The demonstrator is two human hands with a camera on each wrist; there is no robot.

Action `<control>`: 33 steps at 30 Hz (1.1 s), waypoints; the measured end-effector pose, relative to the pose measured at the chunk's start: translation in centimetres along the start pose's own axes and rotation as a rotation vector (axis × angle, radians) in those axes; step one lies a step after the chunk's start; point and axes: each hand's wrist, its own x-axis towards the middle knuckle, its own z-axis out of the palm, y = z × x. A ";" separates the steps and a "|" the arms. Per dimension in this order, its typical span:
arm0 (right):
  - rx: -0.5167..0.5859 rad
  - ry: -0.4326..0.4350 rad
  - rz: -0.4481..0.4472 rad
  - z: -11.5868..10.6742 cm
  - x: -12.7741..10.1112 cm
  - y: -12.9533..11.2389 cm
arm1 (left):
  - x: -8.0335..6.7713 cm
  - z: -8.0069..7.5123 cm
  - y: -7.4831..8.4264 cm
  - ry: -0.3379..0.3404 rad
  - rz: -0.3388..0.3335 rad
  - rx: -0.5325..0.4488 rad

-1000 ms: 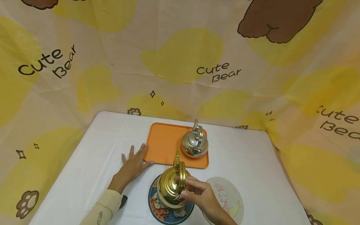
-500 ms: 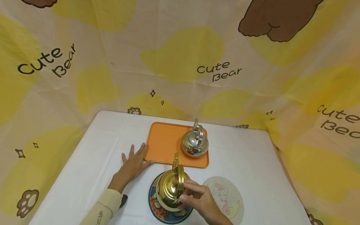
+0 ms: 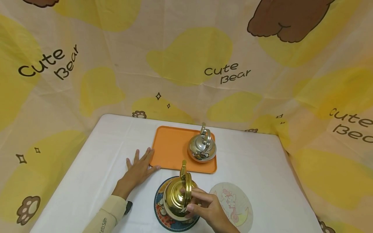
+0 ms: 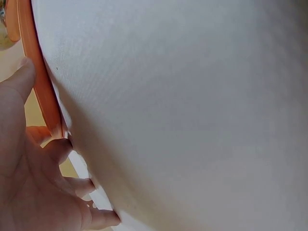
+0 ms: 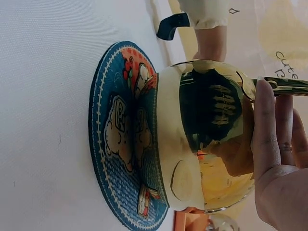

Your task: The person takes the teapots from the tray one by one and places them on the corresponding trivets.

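Note:
A golden teapot (image 3: 174, 195) is over the blue round mat (image 3: 158, 212), its spout pointing to the tray. My right hand (image 3: 208, 207) grips the teapot's upright handle (image 3: 188, 191) between thumb and fingers. In the right wrist view the teapot's shiny base mirrors the mat's bear print; whether it touches the mat I cannot tell. My left hand (image 3: 138, 169) lies with fingers spread at the near left corner of an orange tray (image 3: 169, 145), thumb and fingertips by its rim. On the tray's right side stands a silver teapot (image 3: 201, 149).
A pale round mat (image 3: 243, 200) with a pink unicorn print lies to the right, partly behind my right forearm. A white cloth covers the table (image 3: 256, 161). Behind it hangs a yellow bear-print curtain (image 3: 186, 58).
The golden teapot and my right hand have shifted slightly toward the near side, over the blue mat. My left hand, the tray and the silver teapot keep their places.

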 end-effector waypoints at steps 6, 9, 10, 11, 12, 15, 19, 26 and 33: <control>0.019 -0.047 -0.104 -0.1 -0.2 0.5 | 0.1 0.1 0.0 -0.004 0.001 -0.005; -0.018 -0.041 -0.125 -0.1 -0.3 0.6 | 0.0 0.0 0.0 -0.004 0.000 -0.004; -0.035 -0.038 -0.127 -0.1 -0.3 0.7 | 0.0 0.0 0.1 -0.006 -0.001 -0.002; -0.050 -0.037 -0.133 -0.1 -0.4 0.7 | 0.0 -0.1 0.1 -0.009 -0.003 0.000; -0.070 -0.035 -0.139 -0.1 -0.4 0.8 | 0.0 -0.1 0.1 -0.010 -0.003 0.005; -0.115 -0.027 -0.153 -0.1 -0.5 0.8 | 0.0 -0.2 0.1 -0.020 -0.009 0.010; -0.116 -0.020 -0.155 -0.1 -0.5 0.8 | 0.0 -0.3 0.1 -0.023 -0.009 0.011; -0.087 0.010 -0.107 -0.2 -0.7 0.4 | 0.0 -0.4 0.1 -0.030 -0.013 0.000; -0.030 0.067 -0.005 -0.7 -1.0 -0.4 | -0.1 -0.5 0.3 -0.024 -0.008 -0.002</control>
